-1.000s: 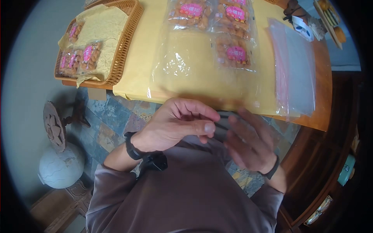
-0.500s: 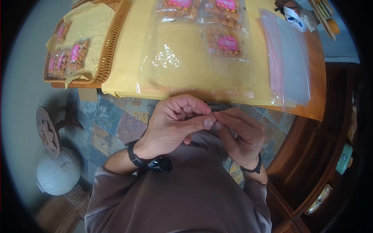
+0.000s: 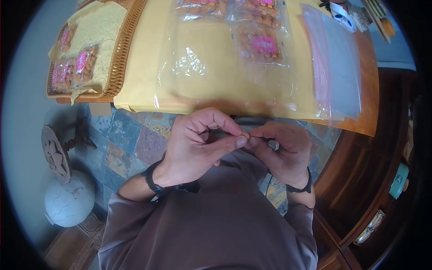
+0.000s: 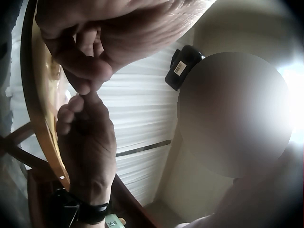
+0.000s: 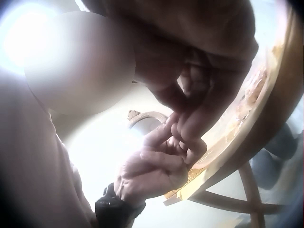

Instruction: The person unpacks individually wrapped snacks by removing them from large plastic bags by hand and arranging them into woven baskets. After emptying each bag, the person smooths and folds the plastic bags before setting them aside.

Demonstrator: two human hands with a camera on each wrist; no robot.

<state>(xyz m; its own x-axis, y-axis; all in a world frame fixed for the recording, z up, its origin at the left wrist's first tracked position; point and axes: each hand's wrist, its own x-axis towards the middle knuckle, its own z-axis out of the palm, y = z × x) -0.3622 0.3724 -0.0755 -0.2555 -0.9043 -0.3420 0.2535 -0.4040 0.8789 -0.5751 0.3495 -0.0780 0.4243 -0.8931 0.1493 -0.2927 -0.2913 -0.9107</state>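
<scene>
One large clear bag (image 3: 189, 85) is laid on the yellow cover (image 3: 141, 58) of the counter (image 3: 368, 101), and at least three pink-labelled packets (image 3: 263, 45) can be counted within its outline: one at its upper left, two down its right side. Two hands are held just in front of the bag's near edge, apart from it. The left hand (image 3: 191, 146) and the right hand (image 3: 285, 150) are brought together at the fingertips, thumb and forefinger pressed together on each; whether anything small is pinched between them cannot be told. To the bag's left, one wicker basket (image 3: 120, 58) is placed, with about four packets inside. To its right, clear plastic sleeves (image 3: 337, 67) are laid, their number indistinguishable.
</scene>
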